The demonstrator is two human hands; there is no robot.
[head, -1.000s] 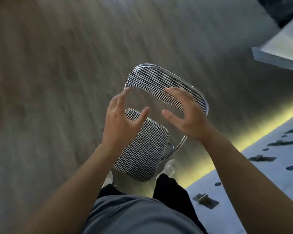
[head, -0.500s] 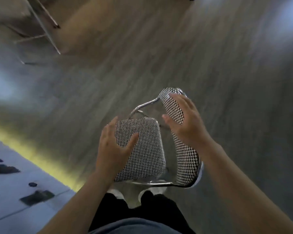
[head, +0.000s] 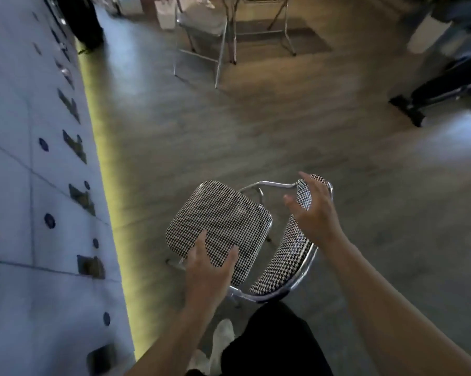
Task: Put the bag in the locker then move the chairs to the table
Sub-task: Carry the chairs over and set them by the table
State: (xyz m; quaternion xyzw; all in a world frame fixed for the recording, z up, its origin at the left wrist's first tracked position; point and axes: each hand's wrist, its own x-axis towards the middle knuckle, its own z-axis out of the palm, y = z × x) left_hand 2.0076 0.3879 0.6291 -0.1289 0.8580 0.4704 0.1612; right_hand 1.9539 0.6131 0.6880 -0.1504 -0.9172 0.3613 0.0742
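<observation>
Left hand: the left hand [head: 205, 272] sits low centre of the frame, fingers spread and loose, gripping nothing; its fingertips overlap the near edge of the seat [head: 219, 227], though I cannot tell whether they touch it.
Right hand: the right hand [head: 311, 210] is right of centre, open and cupped, thumb apart from the fingers; it lies over the upper part of the backrest [head: 285, 263], not closed on it.
Chair: the chair [head: 245, 234] is in the lower middle of the frame, directly ahead of both hands, seat to the left and backrest to the right, chrome frame [head: 266, 184] curving between them.
Long axis: the backrest runs from lower centre up toward the right hand, so the right hand is already in line with its top rail; the left is nearer the seat.
Table: table legs [head: 230, 33] and a second chair [head: 199, 36] stand at upper centre, well apart from the hands, straight up the frame across the floor [head: 256, 131].
Lockers: the lockers [head: 25, 185] fill the left edge; no bag is in view.
Judged step: both hands need to close on the chair before it goes up the frame to the table.
</observation>
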